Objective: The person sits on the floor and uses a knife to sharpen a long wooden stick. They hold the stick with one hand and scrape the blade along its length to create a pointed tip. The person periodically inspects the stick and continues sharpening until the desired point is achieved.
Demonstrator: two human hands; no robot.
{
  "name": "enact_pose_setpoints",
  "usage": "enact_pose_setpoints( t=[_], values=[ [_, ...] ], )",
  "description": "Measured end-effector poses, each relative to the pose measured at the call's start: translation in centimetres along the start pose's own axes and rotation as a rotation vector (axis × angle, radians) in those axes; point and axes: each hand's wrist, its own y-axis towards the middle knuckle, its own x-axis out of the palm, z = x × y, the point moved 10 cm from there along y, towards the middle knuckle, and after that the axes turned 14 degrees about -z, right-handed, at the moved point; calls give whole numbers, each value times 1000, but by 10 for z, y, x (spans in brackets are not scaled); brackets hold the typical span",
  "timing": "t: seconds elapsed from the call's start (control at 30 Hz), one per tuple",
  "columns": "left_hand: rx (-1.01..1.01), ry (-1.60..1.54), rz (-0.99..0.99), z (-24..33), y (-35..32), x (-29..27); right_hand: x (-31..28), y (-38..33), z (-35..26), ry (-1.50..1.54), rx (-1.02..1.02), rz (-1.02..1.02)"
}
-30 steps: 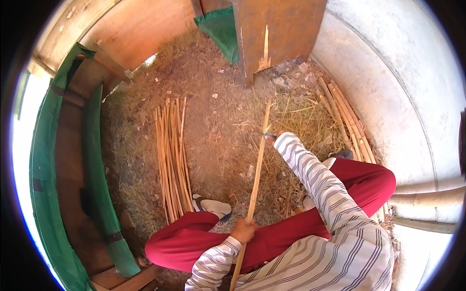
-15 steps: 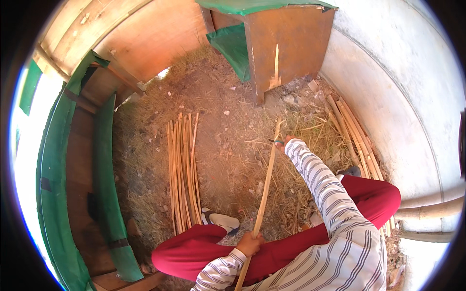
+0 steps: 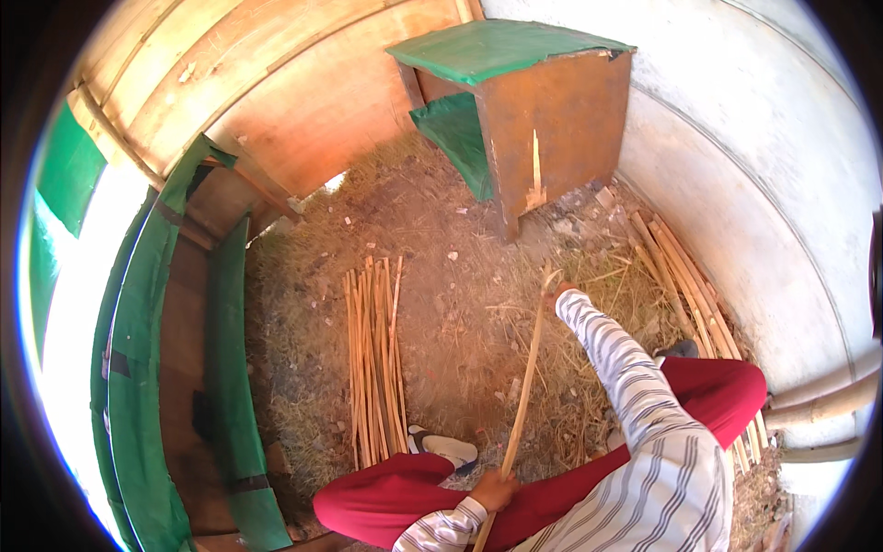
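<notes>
A long pale bamboo strip (image 3: 525, 388) slants from my lap toward the far right, bending slightly, with a thin curled shaving (image 3: 551, 274) at its far tip. Low in the picture, my left hand (image 3: 494, 490) is wrapped round the strip's near part, above my thigh. My right arm reaches out, and my right hand (image 3: 557, 294) is closed beside the far end of the strip. The small dark-bladed knife seen there in the earlier frame is hidden now by the hand and strip.
Bamboo strips (image 3: 372, 359) lie bundled at left beyond my knee. More bamboo lengths (image 3: 690, 285) lie along the pale right wall (image 3: 736, 166). A brown cabinet with a green top (image 3: 515, 46) stands at the back; green-covered shelving (image 3: 138, 368) lines the left. Dry shavings (image 3: 589, 368) litter the ground.
My right hand has slid toward the strip's far tip, where a shaving now curls up. The left hand keeps its hold. The whole view has shifted, moving the scene down and rightward.
</notes>
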Motion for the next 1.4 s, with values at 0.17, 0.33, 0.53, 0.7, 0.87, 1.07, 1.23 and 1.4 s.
enact_pose_setpoints(
  t=[0.17,0.33,0.53,0.7,0.87,1.07,1.23,1.4],
  values=[
    [-29,28,174,-20,-12,-9,56,-119,-29,59,-354,-247],
    [34,254,146,18,-2,0,45,-294,-2,-73,-350,-425],
    [53,374,202,24,-4,0,110,-320,17,-307,-429,-476],
    [26,539,295,26,-8,-4,136,-327,0,-479,-477,-512],
    [-30,506,403,21,-15,-3,139,-322,1,-516,-455,-508],
    [-46,607,392,24,-16,14,115,-232,28,-456,-300,-346],
    [-84,556,406,19,-16,8,103,-231,16,-317,-143,-397],
    [-30,532,384,13,-14,-2,96,-191,4,-422,-187,-329]
  ],
)
